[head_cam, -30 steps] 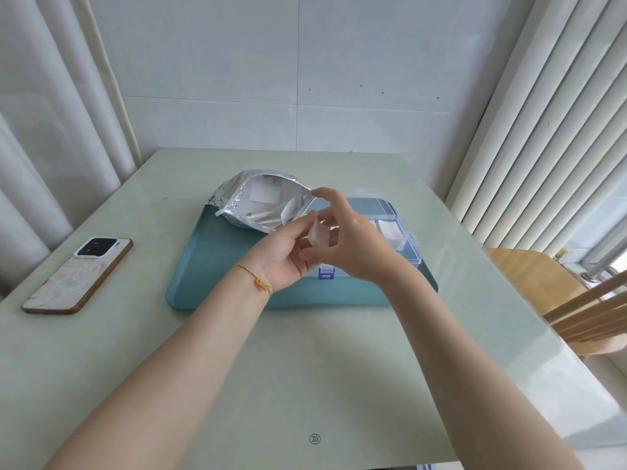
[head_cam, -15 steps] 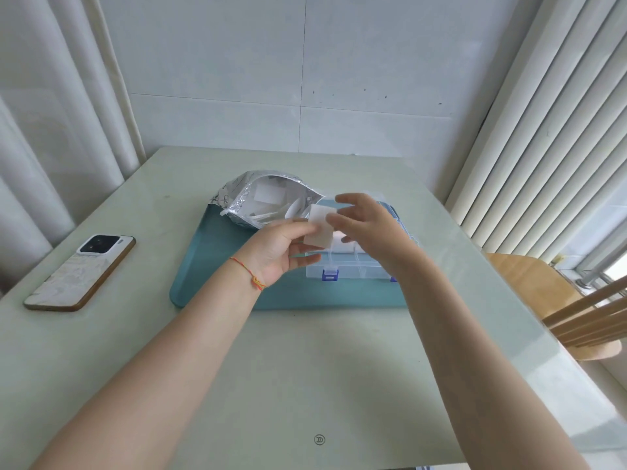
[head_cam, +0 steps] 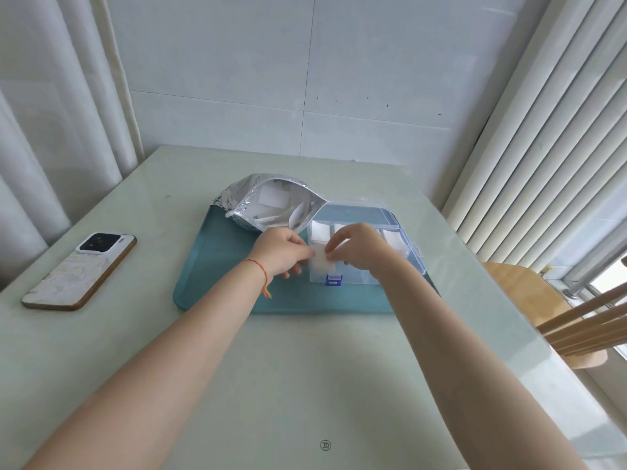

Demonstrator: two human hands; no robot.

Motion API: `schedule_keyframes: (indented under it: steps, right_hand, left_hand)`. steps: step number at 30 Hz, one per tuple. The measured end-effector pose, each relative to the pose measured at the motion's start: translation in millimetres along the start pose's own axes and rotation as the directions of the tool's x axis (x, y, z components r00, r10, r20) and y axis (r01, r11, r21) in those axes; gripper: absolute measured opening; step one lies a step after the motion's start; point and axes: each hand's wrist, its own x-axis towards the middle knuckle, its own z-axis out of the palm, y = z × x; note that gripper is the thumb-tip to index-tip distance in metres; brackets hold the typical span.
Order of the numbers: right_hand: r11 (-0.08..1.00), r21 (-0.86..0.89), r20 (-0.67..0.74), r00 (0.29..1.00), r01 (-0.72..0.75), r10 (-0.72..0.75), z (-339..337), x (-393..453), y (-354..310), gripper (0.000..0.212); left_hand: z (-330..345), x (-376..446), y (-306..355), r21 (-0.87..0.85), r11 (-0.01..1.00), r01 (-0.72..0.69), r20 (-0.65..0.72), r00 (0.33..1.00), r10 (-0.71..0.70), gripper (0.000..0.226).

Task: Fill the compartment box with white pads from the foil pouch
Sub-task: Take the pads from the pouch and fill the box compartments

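A clear compartment box (head_cam: 412,252) with a blue latch stands open on a teal tray (head_cam: 217,266). White pads lie in its back compartments. My left hand (head_cam: 283,252) and my right hand (head_cam: 359,251) both pinch one white pad (head_cam: 322,262), low over the box's front left compartment. Behind the box's left corner the silver foil pouch (head_cam: 244,195) lies open on its side, with more white pads showing inside.
A phone (head_cam: 79,271) lies face down on the pale green table (head_cam: 305,385) at the left. A wooden chair (head_cam: 549,307) stands at the table's right edge. Curtains hang left, blinds right.
Both hands have gone forward and down with the pad, from above the tray's front to the box's front left compartment.
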Motion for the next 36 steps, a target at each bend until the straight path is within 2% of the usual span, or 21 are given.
schedule_keyframes:
  steps: [3,9,12,16,18,20,22,25,26,28,31,34,36]
  right_hand:
    - [0.995,-0.101,0.008,1.000,-0.010,0.011,8,7,3,0.007]
    - [0.962,-0.271,-0.025,1.000,-0.014,0.007,15,15,5,0.017]
    - [0.955,-0.297,-0.039,0.999,-0.014,0.002,15,15,6,0.006]
    - [0.957,-0.290,-0.039,0.999,-0.011,0.000,9,13,7,0.006]
    - [0.964,-0.267,-0.129,0.991,-0.007,-0.028,4,15,3,0.013]
    - [0.975,-0.220,-0.194,0.978,0.030,-0.073,0,17,-5,0.014]
    - [0.975,-0.192,-0.222,0.962,0.116,-0.158,0,19,-16,0.016]
    - [0.944,-0.208,-0.218,0.929,0.255,-0.299,12,24,-37,0.019]
    - [0.937,-0.213,-0.215,0.922,0.277,-0.322,18,28,-44,0.025]
    - [0.925,-0.269,-0.211,0.920,0.270,-0.330,28,35,-53,0.038]
    - [0.842,-0.494,-0.128,0.940,0.217,-0.317,36,47,-62,0.047]
    - [0.713,-0.683,-0.043,0.966,0.159,-0.256,41,55,-71,0.045]
    - [0.649,-0.749,-0.034,0.969,0.138,-0.245,45,58,-77,0.043]
  left_hand:
    - [3,2,0,-0.010,1.000,0.017,0.028,0.999,-0.017,0.007]
    - [3,2,-2,-0.026,0.999,0.028,0.045,0.999,-0.027,0.008]
    - [4,3,-2,-0.034,0.999,0.029,0.037,0.999,-0.028,0.008]
    - [3,2,-1,-0.010,1.000,0.025,0.045,0.999,-0.025,0.006]
    - [1,1,1,0.044,0.999,-0.019,-0.003,1.000,0.020,0.007]
    - [-4,2,2,0.136,0.985,-0.103,-0.147,0.981,0.123,0.008]
    - [-15,0,4,0.264,0.951,-0.161,-0.318,0.916,0.243,0.008]
    - [-33,-2,1,0.504,0.846,-0.174,-0.521,0.720,0.459,0.010]
    - [-41,-2,-2,0.578,0.801,-0.153,-0.546,0.657,0.520,0.009]
    - [-52,1,-11,0.678,0.723,-0.128,-0.528,0.599,0.602,0.011]
    - [-62,6,-20,0.732,0.672,-0.116,-0.465,0.636,0.616,0.024]
    - [-64,8,-19,0.697,0.709,-0.108,-0.440,0.717,0.541,0.031]
    - [-63,8,-18,0.687,0.717,-0.116,-0.429,0.732,0.530,0.031]
